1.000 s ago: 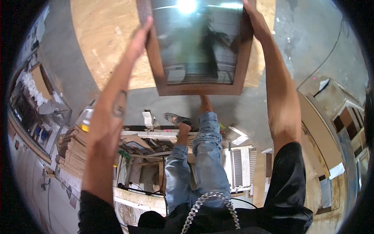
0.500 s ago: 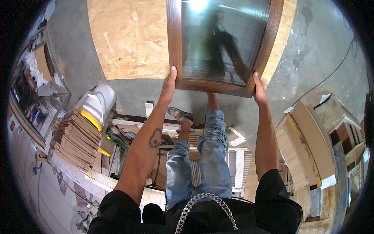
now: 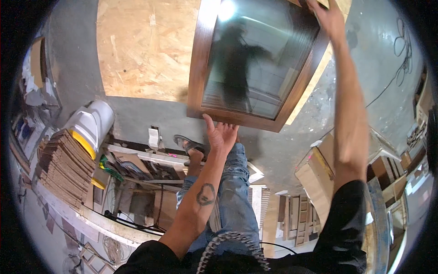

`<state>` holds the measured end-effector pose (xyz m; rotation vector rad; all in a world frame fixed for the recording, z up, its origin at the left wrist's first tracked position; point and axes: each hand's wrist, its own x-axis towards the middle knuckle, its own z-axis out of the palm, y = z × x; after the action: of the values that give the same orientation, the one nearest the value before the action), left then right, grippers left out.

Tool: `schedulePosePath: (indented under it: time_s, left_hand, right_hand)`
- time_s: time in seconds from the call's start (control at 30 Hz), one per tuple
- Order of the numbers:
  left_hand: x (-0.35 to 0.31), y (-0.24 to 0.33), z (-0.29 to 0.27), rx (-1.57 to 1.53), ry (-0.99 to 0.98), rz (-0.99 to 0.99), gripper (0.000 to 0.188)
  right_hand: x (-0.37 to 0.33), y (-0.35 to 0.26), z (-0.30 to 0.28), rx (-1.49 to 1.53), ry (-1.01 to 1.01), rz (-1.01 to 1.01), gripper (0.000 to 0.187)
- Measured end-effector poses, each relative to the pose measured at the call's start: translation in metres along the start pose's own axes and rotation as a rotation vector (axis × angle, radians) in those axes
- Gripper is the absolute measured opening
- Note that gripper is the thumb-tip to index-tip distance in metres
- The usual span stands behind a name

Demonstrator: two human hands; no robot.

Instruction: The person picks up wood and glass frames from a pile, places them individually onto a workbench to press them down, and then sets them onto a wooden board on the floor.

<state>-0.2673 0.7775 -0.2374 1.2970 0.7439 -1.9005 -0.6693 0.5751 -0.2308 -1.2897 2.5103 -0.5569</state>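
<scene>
Both of my grips have shifted since half a second ago: in the head view, the left grip (image 3: 221, 136) has gone from the side of the brown-framed glass panel (image 3: 258, 68) to its lower edge, palm up, pinching that edge between thumb and fingers. My right grip (image 3: 332, 23) has slid up the right side to the upper corner; blur there means I cannot tell how tightly it closes. The panel slants over the wood-chip board (image 3: 141, 55), its lower edge overhanging.
</scene>
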Motion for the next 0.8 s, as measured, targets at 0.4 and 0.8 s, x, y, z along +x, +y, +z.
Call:
schedulePosePath:
  time_s: [0.4, 0.8]
  left_hand:
    - [-0.004, -0.002, 0.007, 0.017, 0.084, 0.075, 0.095]
    - [-0.003, -0.007, 0.006, 0.08, 0.01, 0.009, 0.104]
  right_hand:
    - [0.041, -0.092, -0.005, 0.285, -0.817, 0.173, 0.072]
    - [0.046, -0.103, -0.009, 0.336, -0.816, 0.334, 0.063]
